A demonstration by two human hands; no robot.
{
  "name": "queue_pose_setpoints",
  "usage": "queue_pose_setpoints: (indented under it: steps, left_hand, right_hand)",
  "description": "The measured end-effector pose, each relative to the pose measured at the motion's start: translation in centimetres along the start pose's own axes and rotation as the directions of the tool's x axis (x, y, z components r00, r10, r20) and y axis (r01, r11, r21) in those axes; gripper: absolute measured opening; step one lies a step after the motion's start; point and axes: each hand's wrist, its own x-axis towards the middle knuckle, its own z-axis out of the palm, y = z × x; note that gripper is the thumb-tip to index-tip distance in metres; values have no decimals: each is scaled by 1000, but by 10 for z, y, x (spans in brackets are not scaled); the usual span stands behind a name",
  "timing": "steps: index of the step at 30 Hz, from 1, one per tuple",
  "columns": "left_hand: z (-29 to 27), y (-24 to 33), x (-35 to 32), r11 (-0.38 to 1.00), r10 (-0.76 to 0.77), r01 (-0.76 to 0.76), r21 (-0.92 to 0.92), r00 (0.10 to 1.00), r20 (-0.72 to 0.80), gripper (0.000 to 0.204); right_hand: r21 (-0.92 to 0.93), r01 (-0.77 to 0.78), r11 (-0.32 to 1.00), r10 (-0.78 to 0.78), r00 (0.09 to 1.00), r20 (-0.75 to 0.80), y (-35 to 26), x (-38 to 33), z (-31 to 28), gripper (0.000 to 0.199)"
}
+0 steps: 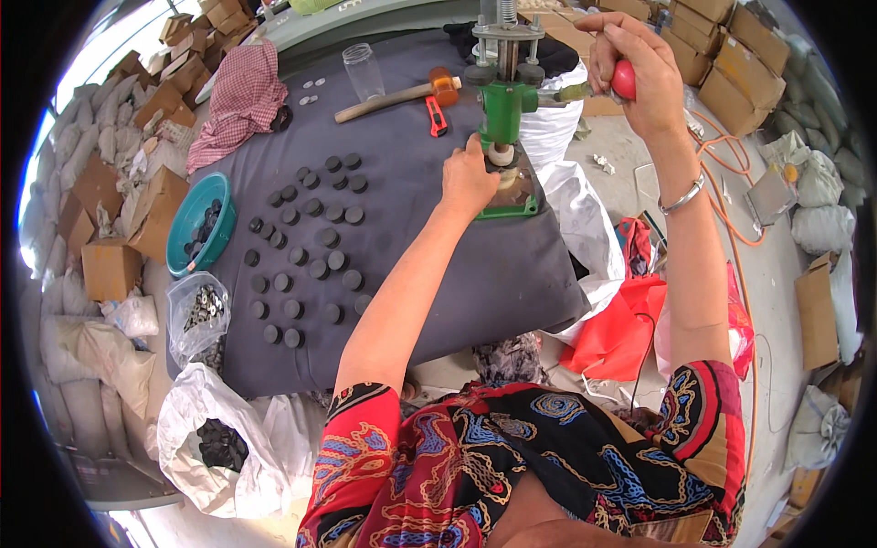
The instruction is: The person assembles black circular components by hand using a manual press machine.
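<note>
A green hand press stands at the far right of the dark-covered table. My right hand is raised beside it, closed round the red ball knob of its lever. Low at the press, my left hand reaches in close to the pale ram tip, its fingers bent together above the base plate. Whatever those fingertips hold, if anything, is hidden. Many round black discs lie spread over the cloth left of my left forearm.
Behind the discs lie a mallet, a red box cutter and a clear plastic cup. A teal basin and a bag of metal parts line the left edge. An orange hose crosses the floor at right.
</note>
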Motion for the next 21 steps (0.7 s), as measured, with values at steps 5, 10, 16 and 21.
queue_pose_setpoints:
  steps: [5,10,16,21]
  left_hand:
    - [10,-1,0,929,-130,132,-346,991,29,74]
    - [24,1,0,861,-173,165,-481,985,28,76]
    - [6,2,-14,863,-175,134,-487,984,-40,73]
    - [-39,-25,-40,922,-67,23,-386,993,-102,49]
  right_hand:
    - [17,-17,1000,17,1000,-18,0,0,2,33]
    - [-25,12,1000,-13,999,-35,-3,-11,3,30]
    - [-209,19,978,-39,995,-91,30,-99,16,22]
    - [-479,153,864,-155,987,37,61,-140,15,13]
